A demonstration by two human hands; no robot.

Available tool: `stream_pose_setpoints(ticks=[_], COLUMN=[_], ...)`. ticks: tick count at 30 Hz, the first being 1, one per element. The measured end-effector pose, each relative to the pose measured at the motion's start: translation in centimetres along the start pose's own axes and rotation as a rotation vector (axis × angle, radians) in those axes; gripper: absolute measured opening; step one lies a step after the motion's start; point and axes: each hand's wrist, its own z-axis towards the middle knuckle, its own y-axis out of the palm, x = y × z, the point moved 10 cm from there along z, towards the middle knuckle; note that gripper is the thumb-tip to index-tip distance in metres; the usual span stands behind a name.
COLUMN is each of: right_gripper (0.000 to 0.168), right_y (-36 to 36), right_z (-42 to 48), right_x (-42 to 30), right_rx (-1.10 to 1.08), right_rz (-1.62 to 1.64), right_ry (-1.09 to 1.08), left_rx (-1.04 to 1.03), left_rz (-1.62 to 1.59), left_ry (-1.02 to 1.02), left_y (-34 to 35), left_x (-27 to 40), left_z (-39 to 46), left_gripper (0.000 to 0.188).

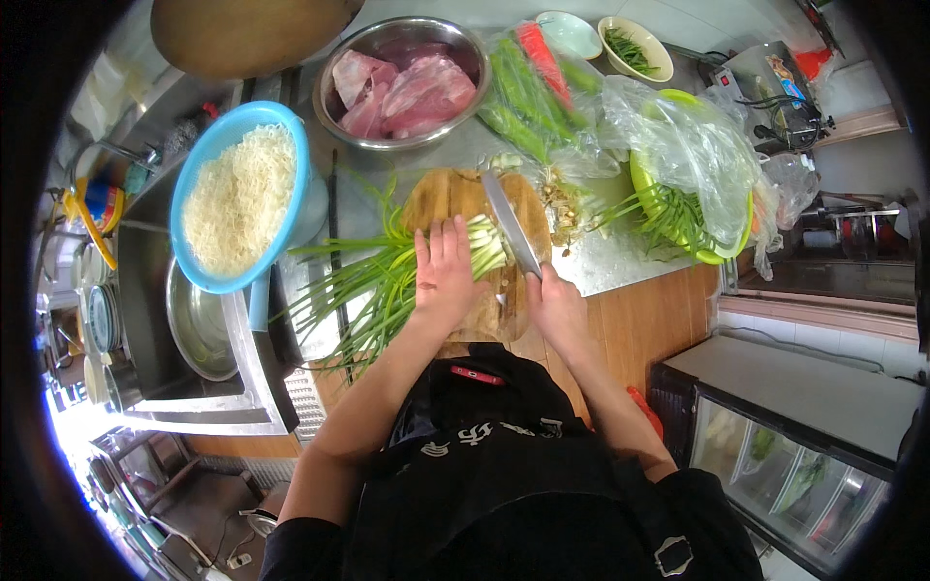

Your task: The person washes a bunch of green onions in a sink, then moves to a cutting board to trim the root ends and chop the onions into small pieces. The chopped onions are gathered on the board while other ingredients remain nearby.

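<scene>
A bunch of green onions lies across a wooden cutting board, its white ends on the board and its green leaves spread over the steel counter to the left. My left hand presses flat on the bunch, just behind the white ends. My right hand grips the handle of a kitchen knife. The blade stands right of the cut ends, slanting up and left, a small gap from them. Small white pieces lie on the board near the knife. Root trimmings sit beside the board's right edge.
Left, a blue colander of pale noodles stands by the sink. Behind the board are a steel bowl of raw meat and bagged green vegetables. A green basket under plastic is at right; a glass-fronted fridge stands lower right.
</scene>
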Motion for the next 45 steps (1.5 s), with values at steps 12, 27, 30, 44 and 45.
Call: stream_pose_setpoints(ticks=[12,27,30,44,45], right_gripper=[0.027,0.029,0.028,0.027,0.027], right_y=[3.0,2.3,1.5,2.8,2.6], right_z=[3.3,4.6,5.2,5.1,5.3], right_x=[-0.5,-1.1,-1.3,-1.1,-1.3], right_rx=[-0.138,-0.197,-0.201,-0.213,-0.218], right_rz=[-0.073,-0.068,-0.086,-0.075,-0.068], right_ry=[-0.053,-0.123,-0.156,-0.118,-0.134], left_rx=[0.073,0.075,0.074,0.095,0.095], left_rz=[0.101,0.145,0.110,0.197,0.196], left_ry=[0.098,0.091,0.077,0.079,0.076], left_y=[0.5,0.5,0.7,0.4,0.3], left_x=[0.4,0.4,0.2,0.5,0.4], left_z=[0.2,0.4,0.1,0.3,0.4], left_gripper=[0.078,0.078,0.078,0.075,0.075])
